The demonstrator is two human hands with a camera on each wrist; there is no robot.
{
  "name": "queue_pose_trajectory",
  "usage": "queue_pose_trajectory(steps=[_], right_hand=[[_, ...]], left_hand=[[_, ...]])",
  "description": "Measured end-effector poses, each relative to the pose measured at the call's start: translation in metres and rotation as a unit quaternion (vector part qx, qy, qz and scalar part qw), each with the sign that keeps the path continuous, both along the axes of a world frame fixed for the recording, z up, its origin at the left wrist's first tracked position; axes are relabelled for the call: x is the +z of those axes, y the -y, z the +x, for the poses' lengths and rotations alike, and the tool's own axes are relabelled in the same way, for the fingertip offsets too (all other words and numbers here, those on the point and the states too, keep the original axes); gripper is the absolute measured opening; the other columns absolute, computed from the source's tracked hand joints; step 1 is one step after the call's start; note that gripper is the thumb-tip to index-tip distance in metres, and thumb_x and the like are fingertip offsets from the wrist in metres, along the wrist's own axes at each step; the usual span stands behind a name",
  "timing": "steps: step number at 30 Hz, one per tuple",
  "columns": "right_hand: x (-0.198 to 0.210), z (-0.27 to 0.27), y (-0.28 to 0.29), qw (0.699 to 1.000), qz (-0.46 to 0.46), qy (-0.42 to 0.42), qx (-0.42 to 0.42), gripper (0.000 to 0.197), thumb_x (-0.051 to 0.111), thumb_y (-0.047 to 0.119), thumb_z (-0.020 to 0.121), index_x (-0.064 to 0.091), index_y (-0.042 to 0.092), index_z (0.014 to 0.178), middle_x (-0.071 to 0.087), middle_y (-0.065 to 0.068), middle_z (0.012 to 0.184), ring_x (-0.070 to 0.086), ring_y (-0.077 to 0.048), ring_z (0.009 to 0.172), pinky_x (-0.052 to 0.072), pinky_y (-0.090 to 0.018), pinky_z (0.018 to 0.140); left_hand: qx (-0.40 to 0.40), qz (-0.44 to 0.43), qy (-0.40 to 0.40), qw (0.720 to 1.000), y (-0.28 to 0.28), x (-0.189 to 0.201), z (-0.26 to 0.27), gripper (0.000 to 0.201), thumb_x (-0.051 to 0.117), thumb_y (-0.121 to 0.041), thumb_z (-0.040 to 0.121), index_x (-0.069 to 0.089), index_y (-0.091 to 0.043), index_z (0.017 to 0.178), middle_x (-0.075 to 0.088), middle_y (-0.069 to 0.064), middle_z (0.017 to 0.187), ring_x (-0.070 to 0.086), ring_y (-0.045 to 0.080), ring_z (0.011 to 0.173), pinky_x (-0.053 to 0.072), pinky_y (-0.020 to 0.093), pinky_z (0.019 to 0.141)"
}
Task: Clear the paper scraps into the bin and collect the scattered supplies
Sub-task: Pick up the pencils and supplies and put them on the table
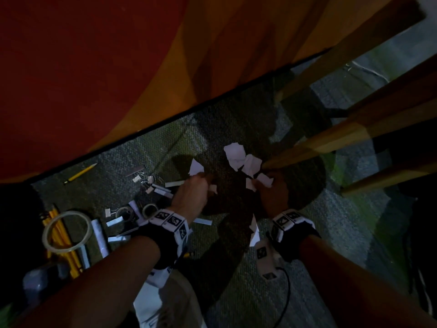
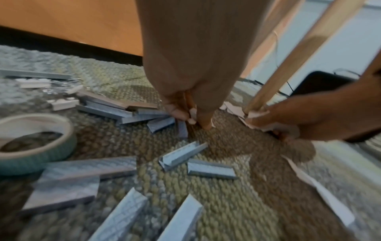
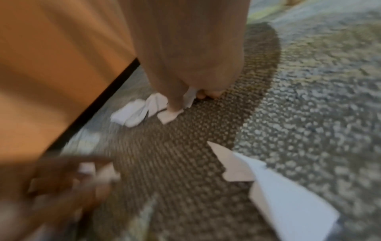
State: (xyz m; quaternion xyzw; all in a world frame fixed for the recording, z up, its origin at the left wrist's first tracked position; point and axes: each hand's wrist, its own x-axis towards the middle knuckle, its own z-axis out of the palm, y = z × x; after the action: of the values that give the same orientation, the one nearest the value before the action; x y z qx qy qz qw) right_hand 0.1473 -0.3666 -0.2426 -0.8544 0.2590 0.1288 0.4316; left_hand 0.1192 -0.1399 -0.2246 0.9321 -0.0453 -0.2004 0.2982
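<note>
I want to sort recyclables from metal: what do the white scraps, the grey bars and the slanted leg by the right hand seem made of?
White scraps: thin matte paper, judging by torn, creased edges.
Grey bars: likely metal staple strips, with a ribbed, dull silvery sheen.
Slanted leg: apparently light wood, smooth, faint grain.

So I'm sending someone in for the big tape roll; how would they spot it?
Start at the orange wall, then come toward the person's left forearm. The large tape roll lies flat on the carpet across the yellow pencils. It is far wider than the two small rolls nearby.
</note>
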Motion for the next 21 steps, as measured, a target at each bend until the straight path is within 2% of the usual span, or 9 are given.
queue_pose_trajectory(steps=[3, 5, 7, 10, 12, 15, 17, 19, 21], right_hand=[[-0.005, 0.000, 0.000, 1.000, 0.002, 0.007, 0.021, 0.045, 0.073, 0.026, 0.088, 0.062, 0.005, 0.126, 0.064, -0.014, 0.122, 0.060, -0.030, 0.114, 0.048, -0.045, 0.096], [-0.005, -0.003, 0.000, 1.000, 0.007, 0.010, 0.004, 0.041, 0.071, 0.022, 0.090, 0.063, 0.003, 0.124, 0.064, -0.012, 0.120, 0.060, -0.028, 0.112, 0.048, -0.040, 0.093], [-0.005, -0.008, 0.002, 0.999, 0.028, 0.018, -0.028, 0.033, 0.067, 0.018, 0.092, 0.063, 0.001, 0.120, 0.065, -0.015, 0.116, 0.062, -0.032, 0.110, 0.051, -0.044, 0.091], [-0.002, -0.017, -0.001, 0.999, 0.023, 0.016, -0.032, 0.038, 0.064, 0.012, 0.094, 0.056, 0.002, 0.130, 0.060, -0.017, 0.124, 0.056, -0.030, 0.114, 0.048, -0.043, 0.097], [-0.003, -0.022, -0.007, 1.000, 0.016, 0.017, 0.015, 0.041, 0.063, 0.011, 0.095, 0.051, 0.005, 0.134, 0.056, -0.017, 0.128, 0.053, -0.030, 0.117, 0.045, -0.039, 0.094], [-0.005, -0.025, -0.018, 0.997, -0.014, 0.026, 0.070, 0.053, 0.070, 0.024, 0.091, 0.048, 0.007, 0.135, 0.056, -0.015, 0.130, 0.052, -0.031, 0.119, 0.045, -0.043, 0.095], [-0.010, -0.021, -0.021, 0.995, -0.020, 0.031, 0.089, 0.051, 0.070, 0.024, 0.091, 0.051, 0.007, 0.135, 0.059, -0.012, 0.127, 0.054, -0.026, 0.117, 0.045, -0.041, 0.095], [-0.014, -0.015, -0.021, 0.992, -0.009, 0.024, 0.125, 0.030, 0.067, 0.018, 0.093, 0.062, 0.009, 0.121, 0.064, -0.010, 0.119, 0.057, -0.027, 0.116, 0.045, -0.039, 0.097], [-0.014, -0.009, -0.019, 0.985, -0.009, 0.018, 0.169, 0.002, 0.063, 0.021, 0.093, 0.062, 0.023, 0.092, 0.065, -0.008, 0.104, 0.060, -0.032, 0.110, 0.046, -0.043, 0.095]], left_hand=[[-0.021, 0.019, 0.032, 0.999, 0.002, -0.002, 0.001, 0.027, 0.053, -0.007, 0.093, 0.066, -0.012, 0.116, 0.061, 0.014, 0.112, 0.061, 0.037, 0.096, 0.051, 0.043, 0.073], [-0.033, 0.025, 0.040, 0.998, 0.003, -0.003, 0.001, 0.026, 0.054, -0.009, 0.090, 0.069, -0.013, 0.110, 0.060, 0.013, 0.114, 0.059, 0.035, 0.100, 0.052, 0.044, 0.076], [-0.037, 0.046, 0.045, 0.997, 0.004, -0.005, 0.000, 0.028, 0.054, -0.005, 0.087, 0.070, -0.012, 0.109, 0.058, 0.013, 0.118, 0.055, 0.036, 0.106, 0.052, 0.047, 0.079], [-0.033, 0.071, 0.045, 0.996, 0.006, -0.006, -0.001, 0.028, 0.054, 0.001, 0.087, 0.070, -0.010, 0.108, 0.055, 0.013, 0.120, 0.048, 0.035, 0.112, 0.050, 0.047, 0.084], [-0.006, 0.046, 0.019, 0.999, 0.004, -0.007, 0.002, 0.023, 0.054, 0.003, 0.090, 0.070, -0.008, 0.103, 0.060, 0.013, 0.110, 0.053, 0.033, 0.106, 0.049, 0.042, 0.078], [0.075, -0.021, 0.008, 0.997, -0.008, -0.008, 0.011, 0.015, 0.058, -0.002, 0.092, 0.073, -0.008, 0.092, 0.068, 0.012, 0.090, 0.064, 0.027, 0.087, 0.049, 0.035, 0.066], [0.121, -0.065, 0.016, 0.990, -0.019, -0.006, 0.015, 0.019, 0.057, 0.002, 0.089, 0.072, -0.008, 0.093, 0.069, 0.008, 0.088, 0.066, 0.022, 0.084, 0.045, 0.027, 0.063], [0.156, -0.090, 0.031, 0.983, -0.030, -0.007, 0.020, 0.024, 0.055, 0.007, 0.088, 0.068, -0.007, 0.102, 0.068, 0.006, 0.090, 0.065, 0.020, 0.084, 0.043, 0.023, 0.062], [0.186, -0.081, 0.033, 0.979, -0.042, -0.012, 0.028, 0.040, 0.056, 0.007, 0.087, 0.063, -0.011, 0.122, 0.069, 0.008, 0.100, 0.066, 0.023, 0.092, 0.053, 0.033, 0.070]])
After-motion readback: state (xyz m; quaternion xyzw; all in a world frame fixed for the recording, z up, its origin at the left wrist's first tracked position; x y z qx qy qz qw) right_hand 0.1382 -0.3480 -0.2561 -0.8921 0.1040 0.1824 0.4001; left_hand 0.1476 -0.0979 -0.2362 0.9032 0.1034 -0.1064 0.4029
